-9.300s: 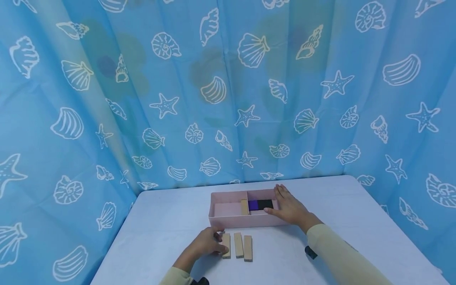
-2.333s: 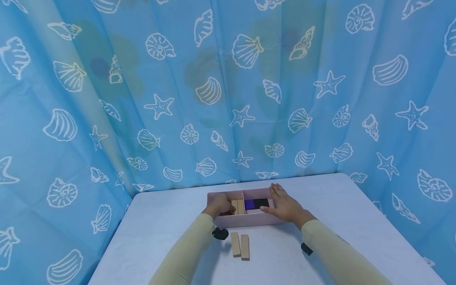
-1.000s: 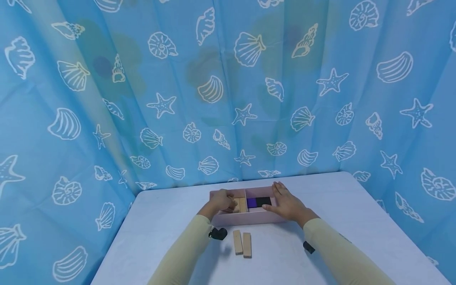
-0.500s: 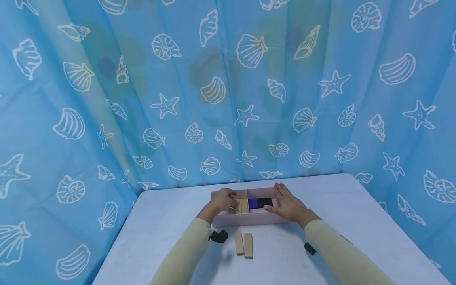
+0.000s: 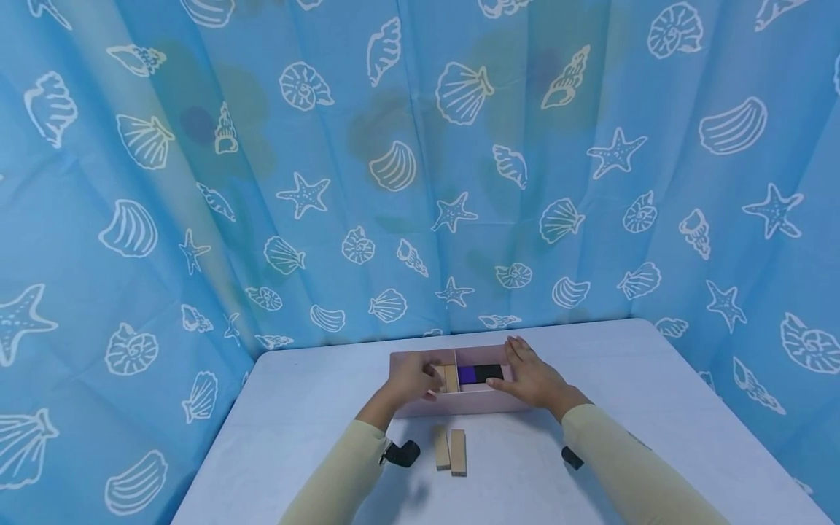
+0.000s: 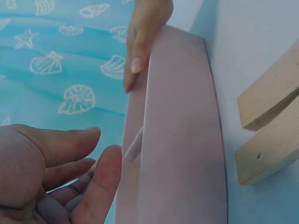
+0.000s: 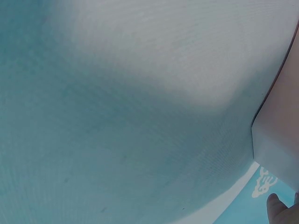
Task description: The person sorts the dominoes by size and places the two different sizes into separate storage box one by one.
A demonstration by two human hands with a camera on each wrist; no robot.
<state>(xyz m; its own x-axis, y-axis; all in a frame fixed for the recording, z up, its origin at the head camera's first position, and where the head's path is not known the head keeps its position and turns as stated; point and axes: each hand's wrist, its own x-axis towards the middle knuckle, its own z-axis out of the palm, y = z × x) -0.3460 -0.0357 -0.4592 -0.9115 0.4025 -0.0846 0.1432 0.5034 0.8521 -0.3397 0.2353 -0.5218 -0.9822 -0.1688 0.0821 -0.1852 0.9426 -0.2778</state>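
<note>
A pink box (image 5: 472, 403) with one divider stands on the table. Over its left compartment is my left hand (image 5: 412, 379), fingers loosely bent; in the left wrist view the left hand (image 6: 60, 172) has its thumb and fingers apart with nothing between them. Wooden blocks (image 5: 451, 379) lie side by side against the divider, partly hidden by that hand. My right hand (image 5: 534, 379) rests on the box's right end, fingers straight along the rim and thumb stretched inward. The right compartment holds a purple block (image 5: 467, 375) and a black block (image 5: 488, 373).
Two more wooden blocks, a left one (image 5: 442, 448) and a right one (image 5: 459, 453), lie on the table in front of the box. The white tablecloth (image 5: 282, 423) runs back to a blue shell-patterned curtain (image 5: 367, 219).
Over these frames the left hand took one of three table blocks into the left compartment, then let it go beside the others. Now it draws back toward the front. The right hand stays on the box.
</note>
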